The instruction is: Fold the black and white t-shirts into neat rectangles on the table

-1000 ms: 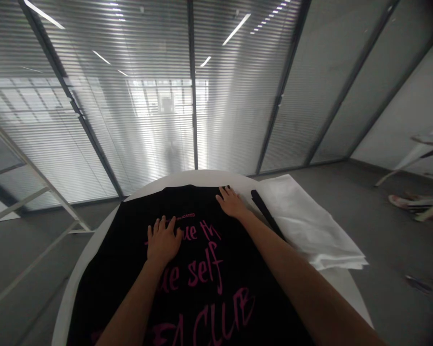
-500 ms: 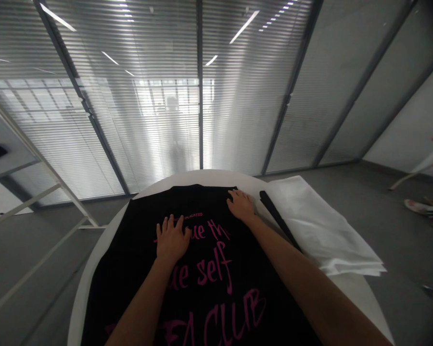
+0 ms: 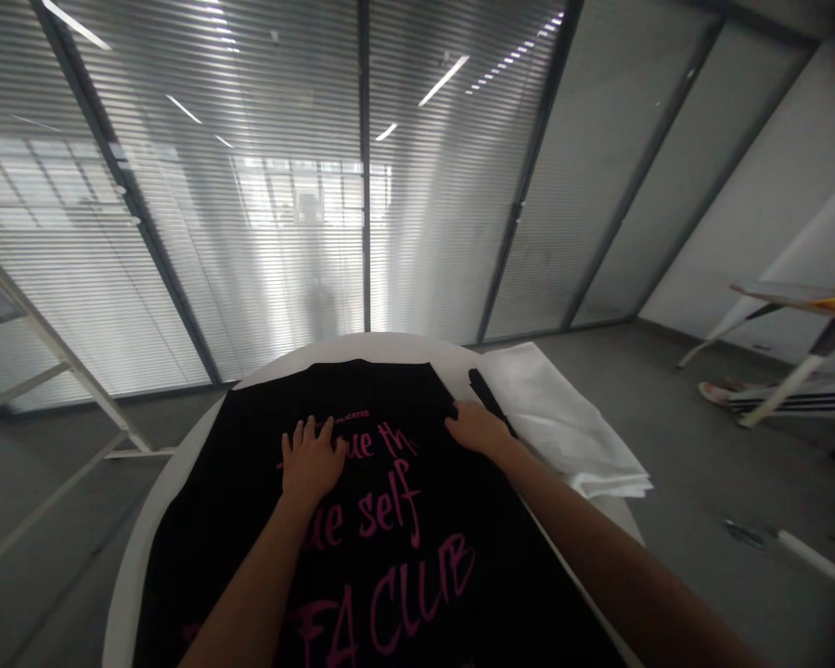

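Observation:
A black T-shirt [image 3: 362, 390] with pink lettering lies spread out over a round white table [image 3: 129, 557]. My left hand [image 3: 313, 461] rests flat on the print, fingers spread, covering some of the letters. At the shirt's upper right edge is my right hand [image 3: 481, 429], its fingers curled in around the cloth there; the fingertips are partly hidden. Just beyond that hand a narrow black strip [image 3: 485, 391] sits beside a folded white sheet [image 3: 557, 417].
Blinds in a glass partition [image 3: 431, 250] rise behind the table. A white metal frame [image 3: 76, 371] stands on the left. On the right are another table [image 3: 793, 299] and striped items [image 3: 800, 401] on the grey floor [image 3: 696, 464].
My right hand has slid toward me along the shirt's right edge, its fingers now more curled. My left hand stays on the print. The view has turned somewhat to the right.

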Tool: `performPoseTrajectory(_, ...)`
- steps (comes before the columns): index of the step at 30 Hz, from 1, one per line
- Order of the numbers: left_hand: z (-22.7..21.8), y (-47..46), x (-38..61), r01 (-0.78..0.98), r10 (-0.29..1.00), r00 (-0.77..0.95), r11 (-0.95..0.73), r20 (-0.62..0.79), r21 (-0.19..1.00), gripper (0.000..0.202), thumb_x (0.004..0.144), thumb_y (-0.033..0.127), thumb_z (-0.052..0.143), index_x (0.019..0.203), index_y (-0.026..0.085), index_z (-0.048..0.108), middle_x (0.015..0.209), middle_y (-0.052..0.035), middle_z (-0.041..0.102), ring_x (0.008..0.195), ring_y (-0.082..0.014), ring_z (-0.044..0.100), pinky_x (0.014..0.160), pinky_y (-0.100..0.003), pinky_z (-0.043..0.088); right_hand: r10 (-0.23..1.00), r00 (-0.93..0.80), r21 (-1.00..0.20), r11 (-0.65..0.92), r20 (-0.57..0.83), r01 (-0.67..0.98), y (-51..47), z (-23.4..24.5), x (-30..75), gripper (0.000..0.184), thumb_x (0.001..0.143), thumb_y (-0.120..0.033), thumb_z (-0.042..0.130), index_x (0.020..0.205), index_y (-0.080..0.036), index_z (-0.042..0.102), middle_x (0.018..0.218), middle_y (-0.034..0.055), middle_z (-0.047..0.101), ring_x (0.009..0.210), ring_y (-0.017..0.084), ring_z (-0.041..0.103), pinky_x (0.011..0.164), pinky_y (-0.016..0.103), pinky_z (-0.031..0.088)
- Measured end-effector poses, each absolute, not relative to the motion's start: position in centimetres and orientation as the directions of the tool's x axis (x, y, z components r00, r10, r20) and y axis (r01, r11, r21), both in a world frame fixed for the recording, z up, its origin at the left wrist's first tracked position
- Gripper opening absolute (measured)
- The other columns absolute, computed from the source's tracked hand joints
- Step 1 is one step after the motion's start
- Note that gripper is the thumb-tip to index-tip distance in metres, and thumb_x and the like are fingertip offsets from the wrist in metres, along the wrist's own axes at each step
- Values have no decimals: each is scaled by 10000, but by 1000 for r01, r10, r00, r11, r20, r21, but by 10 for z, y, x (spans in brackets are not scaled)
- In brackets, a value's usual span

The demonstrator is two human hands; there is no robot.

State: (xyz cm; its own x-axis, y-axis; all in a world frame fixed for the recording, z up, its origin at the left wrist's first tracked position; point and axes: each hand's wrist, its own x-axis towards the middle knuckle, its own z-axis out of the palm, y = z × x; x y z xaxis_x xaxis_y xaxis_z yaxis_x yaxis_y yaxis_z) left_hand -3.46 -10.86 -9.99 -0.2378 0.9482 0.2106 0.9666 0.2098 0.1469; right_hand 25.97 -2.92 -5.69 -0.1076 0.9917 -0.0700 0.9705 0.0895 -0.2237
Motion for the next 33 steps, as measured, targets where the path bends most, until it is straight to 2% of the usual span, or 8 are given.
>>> performPoseTrajectory(8,-105,-107,-37,970,946,-232,207,224,131,565,912,479,359,1416,255,482,1472,-151,436,1386,-343,336,1119,-554,203,962,-243,-362,186,-120,913,-15,-45,264,453,877,-279,538,1275,-69,594,1334,183,569,1248,271,523,1039,318,381)
performPoseTrajectory(10,-106,-106,-37,969,947,-236,212,219,126,564,911,477,363,1417,257,480,1475,-150,433,1388,-340,332,1121,-552,200,954,-270,-466,181,-130,866,-14,-41,267,470,861,-278,571,1292,-90,590,1351,157,563,1246,259,526,1040,314,385)
performPoseTrajectory(13,-105,-105,-36,968,948,-244,223,206,119,561,913,475,365,1417,259,479,1477,-146,431,1389,-334,331,1122,-550,199,952,-272,-703,98,-141,705,-16,-38,272,521,831,-273,617,1329,-128,569,1318,125,597,1193,254,565,1011,335,420)
performPoseTrajectory(16,-104,-106,-36,968,949,-244,224,202,115,561,916,479,359,1418,259,477,1477,-143,431,1388,-331,336,1123,-546,203,958,-242,-807,18,-156,591,-19,-37,273,562,790,-245,649,1337,-149,568,1230,115,654,1105,263,612,951,357,466)
performPoseTrajectory(22,-102,-106,-36,967,953,-244,225,182,121,561,915,479,368,1421,260,474,1485,-141,421,1394,-335,323,1125,-546,200,909,-384,-882,42,-161,469,-27,-34,261,674,776,-288,657,1421,-246,464,1392,82,538,1159,265,582,946,413,478)
performPoseTrajectory(25,-100,-106,-35,966,953,-248,229,175,121,558,914,474,376,1417,255,478,1487,-144,417,1394,-337,324,1125,-543,204,870,-490,-861,200,-63,467,-31,-34,250,676,759,-296,678,1405,-253,483,1475,68,443,1318,267,447,1078,439,365)
performPoseTrajectory(28,-99,-107,-34,969,952,-237,219,192,114,555,918,466,369,1415,245,482,1484,-151,419,1387,-342,334,1118,-544,219,829,-558,-810,338,16,479,-32,-37,241,645,747,-279,682,1369,-207,530,1511,90,382,1389,260,349,1157,428,234)
performPoseTrajectory(33,-100,-109,-35,972,954,-226,209,197,103,551,921,462,365,1413,245,484,1481,-152,423,1383,-343,340,1112,-547,228,847,-531,-828,309,16,468,-32,-40,236,642,752,-233,642,1378,-174,516,1505,102,389,1392,248,346,1168,427,212)
